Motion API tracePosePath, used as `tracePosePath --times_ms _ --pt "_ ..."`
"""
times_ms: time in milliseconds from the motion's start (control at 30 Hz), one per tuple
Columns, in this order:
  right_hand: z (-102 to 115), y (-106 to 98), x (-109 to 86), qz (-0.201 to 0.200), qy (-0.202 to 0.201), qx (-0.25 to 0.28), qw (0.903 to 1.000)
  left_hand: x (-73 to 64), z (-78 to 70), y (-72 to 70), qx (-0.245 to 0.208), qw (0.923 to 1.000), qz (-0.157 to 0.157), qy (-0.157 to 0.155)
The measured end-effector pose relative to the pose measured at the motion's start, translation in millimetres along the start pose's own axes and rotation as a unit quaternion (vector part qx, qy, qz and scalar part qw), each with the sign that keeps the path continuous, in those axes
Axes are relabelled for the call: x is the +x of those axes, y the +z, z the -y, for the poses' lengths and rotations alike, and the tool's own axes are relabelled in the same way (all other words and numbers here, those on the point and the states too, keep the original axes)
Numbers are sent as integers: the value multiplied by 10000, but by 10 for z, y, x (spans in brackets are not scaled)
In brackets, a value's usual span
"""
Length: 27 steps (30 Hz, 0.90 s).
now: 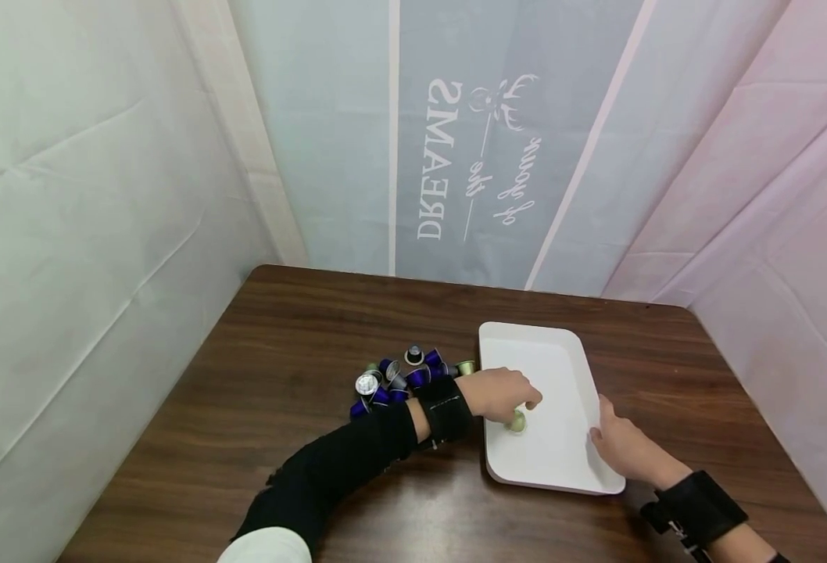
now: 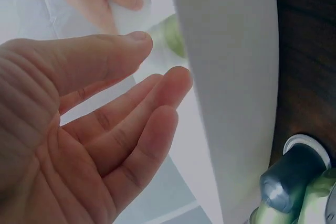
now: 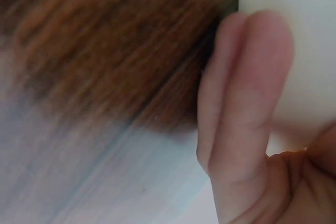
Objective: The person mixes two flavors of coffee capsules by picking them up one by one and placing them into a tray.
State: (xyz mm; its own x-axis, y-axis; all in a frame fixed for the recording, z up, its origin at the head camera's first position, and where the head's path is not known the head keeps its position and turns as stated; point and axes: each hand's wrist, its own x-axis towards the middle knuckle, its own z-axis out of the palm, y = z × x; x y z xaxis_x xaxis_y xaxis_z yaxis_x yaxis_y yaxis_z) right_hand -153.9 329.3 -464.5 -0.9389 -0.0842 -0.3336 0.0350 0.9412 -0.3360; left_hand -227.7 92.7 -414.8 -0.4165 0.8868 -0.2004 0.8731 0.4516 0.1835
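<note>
A white rectangular tray [image 1: 561, 446] lies on the wooden table. Inside it, near its left side, is a light green coffee capsule [image 1: 517, 422]. My left hand [image 1: 499, 393] hovers over that part of the tray, right by the green capsule. In the left wrist view its thumb and fingers are loosely bent with a gap between them and nothing held. At the tray's right side, my right hand [image 1: 628, 447] grips the wall, thumb inside and fingers along the outside. Left of the tray sits a pile of coffee capsules, among them a blue capsule [image 1: 417, 378] and a silver-topped capsule [image 1: 366, 384].
Another pale green capsule [image 1: 466, 367] lies against the tray's left outer wall. In the left wrist view a dark capsule [image 2: 294, 177] stands close to the tray wall. White and grey cloths [image 1: 343, 141] hang behind and beside the wooden table [image 1: 245, 438].
</note>
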Motion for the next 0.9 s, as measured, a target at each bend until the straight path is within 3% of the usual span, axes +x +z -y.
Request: tracePosePath --times_ms 200,433,667,900 --pt "-20 20 -5 -62 -98 50 9999 -139 158 -184 62 9999 -93 -121" --pt "-28 13 -7 -76 -143 50 9999 -412 621 -363 -17 9970 -242 -740" --pt "-10 10 -12 -91 -222 31 9997 -605 1058 -298 295 9837 284 -1752" --pt "-28 3 -13 -190 -308 4 9993 -621 1197 -135 -81 9721 707 -2233"
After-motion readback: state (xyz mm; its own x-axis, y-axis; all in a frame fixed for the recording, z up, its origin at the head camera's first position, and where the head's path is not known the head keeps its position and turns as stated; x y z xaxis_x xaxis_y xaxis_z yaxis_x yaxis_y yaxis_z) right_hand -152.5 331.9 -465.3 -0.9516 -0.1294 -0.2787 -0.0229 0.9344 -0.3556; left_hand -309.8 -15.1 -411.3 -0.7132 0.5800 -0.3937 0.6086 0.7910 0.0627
